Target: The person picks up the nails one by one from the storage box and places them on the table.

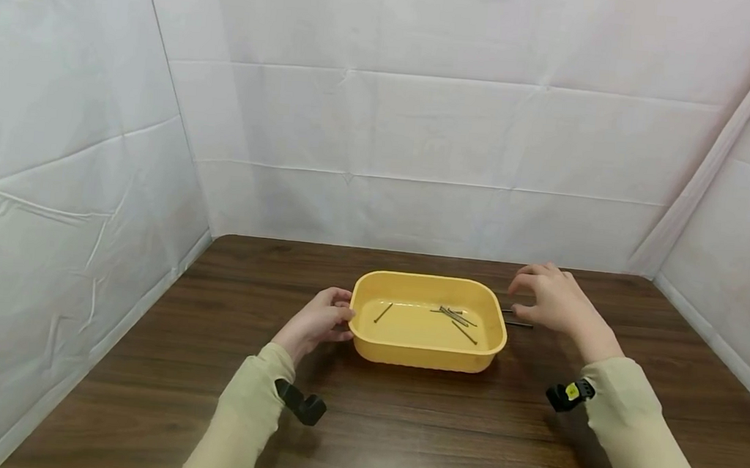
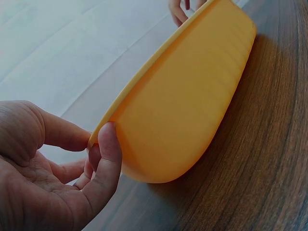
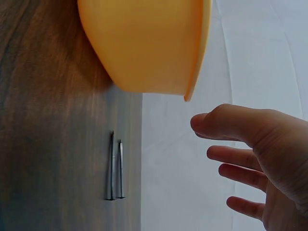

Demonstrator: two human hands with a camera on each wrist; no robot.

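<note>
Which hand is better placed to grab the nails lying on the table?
Probably the right hand: it hovers open just above the two nails beside the yellow tray, while the left hand holds the tray's far rim.

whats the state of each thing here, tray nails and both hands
tray: upright on the table, holds several nails
nails in tray: lying loose on its floor
nails on table: two, side by side, untouched
left hand: pinches the tray's left rim
right hand: hovers above the table nails, holds nothing

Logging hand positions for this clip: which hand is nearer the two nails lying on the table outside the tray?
Right. The right hand hovers just above the two nails; the left hand grips the yellow tray at its far end.
</note>
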